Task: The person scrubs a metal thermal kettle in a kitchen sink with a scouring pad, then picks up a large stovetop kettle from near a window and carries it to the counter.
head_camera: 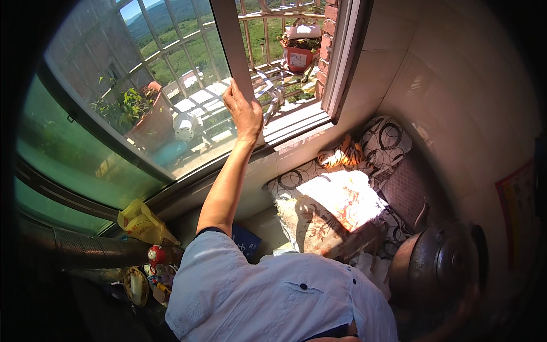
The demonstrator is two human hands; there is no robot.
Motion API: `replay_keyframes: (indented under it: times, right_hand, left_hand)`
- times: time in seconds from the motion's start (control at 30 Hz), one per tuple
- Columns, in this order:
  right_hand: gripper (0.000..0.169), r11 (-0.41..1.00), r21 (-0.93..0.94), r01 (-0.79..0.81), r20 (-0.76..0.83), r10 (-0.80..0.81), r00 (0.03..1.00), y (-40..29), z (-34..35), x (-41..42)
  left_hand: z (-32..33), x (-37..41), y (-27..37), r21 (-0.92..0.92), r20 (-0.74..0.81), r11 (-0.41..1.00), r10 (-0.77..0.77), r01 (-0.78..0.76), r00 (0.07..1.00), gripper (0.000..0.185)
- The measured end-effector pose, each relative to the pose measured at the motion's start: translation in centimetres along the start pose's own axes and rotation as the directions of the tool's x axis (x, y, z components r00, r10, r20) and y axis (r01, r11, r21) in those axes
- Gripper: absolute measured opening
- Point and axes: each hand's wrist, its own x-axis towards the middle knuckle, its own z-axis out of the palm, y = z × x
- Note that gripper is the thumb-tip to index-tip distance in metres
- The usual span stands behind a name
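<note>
My left hand (244,112) grips the upright metal stile (239,47) of a sliding window sash. Its fingertips lie against the edge of the glass pane (192,85), and the arm is stretched forward. Right of the stile the window stands open onto a barred cage (265,47). My right hand (468,297) is a dim blur at the lower right, close to a large metal kettle (421,265) with a dark handle (480,256). Whether it touches the kettle cannot be made out.
A sunlit floral cloth (342,201) covers a padded seat below the window, beside a tiger-striped plush (342,154). At left are a yellow plastic bag (143,222), a perforated metal pipe (98,247) and a red-capped bottle (157,255). Outside stand potted plants (299,55).
</note>
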Motion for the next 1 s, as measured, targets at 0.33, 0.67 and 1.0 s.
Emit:
replay_keyframes:
  times: [0.33, 0.67, 1.0]
  right_hand:
    - [0.037, 0.225, -0.957, 0.185, 0.118, -0.279, 0.953, 1.1, -17.6, -6.4]
    - [0.034, 0.422, -0.899, 0.119, -0.017, -0.305, 0.952, -4.8, -17.6, -5.3]
    - [0.028, 0.962, -0.260, 0.087, -0.393, -0.188, 0.900, -6.8, -15.6, -8.7]
  left_hand:
    - [6.2, -0.3, 1.7, -0.118, -0.400, 0.992, -0.095, 0.052, 0.911, 0.069]
    - [10.0, -1.3, 4.9, -0.265, -0.182, 0.963, -0.105, 0.053, 0.978, 0.076]
    - [18.9, -1.3, 7.7, -0.351, -0.021, 0.934, 0.067, -0.070, 0.998, 0.072]
